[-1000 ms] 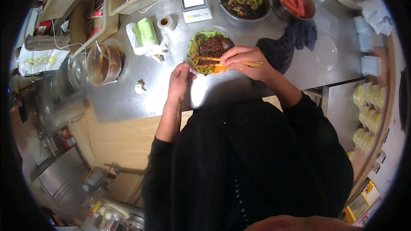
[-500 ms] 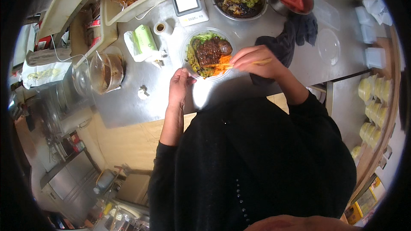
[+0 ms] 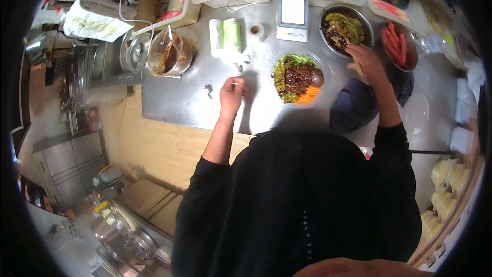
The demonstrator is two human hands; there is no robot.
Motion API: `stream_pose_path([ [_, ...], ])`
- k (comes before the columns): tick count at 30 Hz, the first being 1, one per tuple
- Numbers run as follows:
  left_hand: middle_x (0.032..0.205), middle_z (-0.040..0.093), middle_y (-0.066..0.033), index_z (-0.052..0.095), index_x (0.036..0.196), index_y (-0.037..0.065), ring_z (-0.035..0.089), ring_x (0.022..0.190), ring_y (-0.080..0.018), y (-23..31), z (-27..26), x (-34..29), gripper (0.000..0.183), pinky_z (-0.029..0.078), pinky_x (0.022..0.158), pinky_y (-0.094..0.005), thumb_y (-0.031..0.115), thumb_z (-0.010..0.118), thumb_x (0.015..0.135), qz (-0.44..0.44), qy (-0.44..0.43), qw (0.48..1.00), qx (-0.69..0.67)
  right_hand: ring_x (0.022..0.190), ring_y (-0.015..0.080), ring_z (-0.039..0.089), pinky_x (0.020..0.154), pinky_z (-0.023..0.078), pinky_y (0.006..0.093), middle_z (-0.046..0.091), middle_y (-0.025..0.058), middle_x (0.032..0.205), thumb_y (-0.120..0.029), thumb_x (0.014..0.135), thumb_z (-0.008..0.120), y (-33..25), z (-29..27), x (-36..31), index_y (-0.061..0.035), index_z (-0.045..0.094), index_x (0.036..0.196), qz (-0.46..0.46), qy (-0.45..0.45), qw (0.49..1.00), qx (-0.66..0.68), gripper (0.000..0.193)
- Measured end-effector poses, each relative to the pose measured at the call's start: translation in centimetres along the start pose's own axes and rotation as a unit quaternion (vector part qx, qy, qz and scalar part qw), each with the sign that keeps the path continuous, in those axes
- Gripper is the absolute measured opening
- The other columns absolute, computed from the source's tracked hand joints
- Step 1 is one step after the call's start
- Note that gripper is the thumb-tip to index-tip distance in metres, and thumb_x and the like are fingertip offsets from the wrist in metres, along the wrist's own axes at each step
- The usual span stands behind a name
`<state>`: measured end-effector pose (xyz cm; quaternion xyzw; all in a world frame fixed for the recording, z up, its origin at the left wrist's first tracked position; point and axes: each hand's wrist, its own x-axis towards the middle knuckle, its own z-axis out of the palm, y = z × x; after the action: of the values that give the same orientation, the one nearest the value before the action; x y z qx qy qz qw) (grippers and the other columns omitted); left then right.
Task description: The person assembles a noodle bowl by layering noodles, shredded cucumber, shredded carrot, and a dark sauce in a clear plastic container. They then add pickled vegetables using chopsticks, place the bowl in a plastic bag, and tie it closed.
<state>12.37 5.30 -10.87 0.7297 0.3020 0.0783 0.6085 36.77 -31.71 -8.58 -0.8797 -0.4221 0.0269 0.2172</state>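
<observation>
A round clear bowl (image 3: pixel 298 78) of green vegetables, dark meat and orange carrot shreds sits on the steel counter (image 3: pixel 184 100) in front of me. My right hand (image 3: pixel 366 61) holds wooden chopsticks (image 3: pixel 354 62) at the rim of a metal bowl (image 3: pixel 344 27) of mixed green and dark vegetables, up and right of the clear bowl. My left hand (image 3: pixel 232 92) rests loosely curled on the counter left of the clear bowl, pinching what may be a small pale thing.
A metal bowl of red strips (image 3: pixel 397 41) stands right of the vegetable bowl. A white scale (image 3: pixel 292 18), a tape roll (image 3: pixel 254 31), a green-and-white packet (image 3: pixel 225 36), a glass jug of dark sauce (image 3: pixel 169 54), a dark cloth (image 3: pixel 356 105) and clear lids (image 3: pixel 416 115) lie around.
My right hand has moved with the chopsticks from the clear bowl up and right to the metal vegetable bowl. My left hand has shifted slightly left, away from the clear bowl.
</observation>
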Motion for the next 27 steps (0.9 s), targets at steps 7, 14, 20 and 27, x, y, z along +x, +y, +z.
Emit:
stream_pose_path([
  [7, 0.079, 0.056, -0.0025, 0.057, 0.09, 0.005, 0.052, 0.066, -0.0102, -2.2, -6.5, 2.7, 0.01, 0.046, 0.059, -0.0252, 0.014, 0.057, 0.092, 0.013, 0.129, 0.991, 0.025, 0.082, 0.0315, 0.065, 0.073, 0.052, 0.0383, 0.067, 0.0116, 0.09, -0.012, 0.082, 0.065, 0.0, -2.7, -7.2, -0.0064, 0.067, 0.091, 0.159, 0.265, 0.951, -0.024, 0.011],
  [14, 0.099, 0.064, -0.0169, 0.06, 0.109, -0.01, 0.061, 0.088, -0.0234, -1.0, -4.5, 0.1, 0.044, 0.05, 0.081, -0.0359, 0.031, 0.048, 0.097, 0.067, 0.087, 0.987, 0.12, 0.068, 0.0343, 0.06, 0.062, 0.048, 0.0414, 0.063, 0.0156, 0.074, -0.036, 0.088, 0.063, -1.6, -2.0, -19.8, -0.004, 0.065, 0.07, 0.45, 0.371, 0.812, 0.023, 0.036],
  [20, 0.137, 0.045, -0.0199, 0.041, 0.135, -0.001, 0.048, 0.121, -0.0289, 6.3, -0.3, 1.0, 0.046, 0.041, 0.1, -0.0392, 0.011, 0.052, 0.091, 0.344, -0.022, 0.898, 0.274, 0.102, 0.0338, 0.056, 0.087, 0.048, 0.0417, 0.058, 0.018, 0.107, -0.01, 0.081, 0.064, -6.6, 0.1, -27.9, 0.0006, 0.056, 0.116, 0.457, 0.497, 0.734, 0.072, 0.037],
  [27, 0.129, 0.051, -0.0161, 0.056, 0.113, 0.001, 0.049, 0.118, -0.0315, 12.2, 10.6, -4.8, 0.028, 0.036, 0.103, -0.042, 0.004, 0.06, 0.086, 0.442, -0.32, 0.826, 0.144, 0.098, 0.0337, 0.055, 0.083, 0.047, 0.042, 0.057, 0.0149, 0.097, -0.016, 0.076, 0.066, -5.0, 1.7, -31.1, -0.0042, 0.062, 0.102, 0.489, 0.396, 0.765, -0.138, 0.029],
])
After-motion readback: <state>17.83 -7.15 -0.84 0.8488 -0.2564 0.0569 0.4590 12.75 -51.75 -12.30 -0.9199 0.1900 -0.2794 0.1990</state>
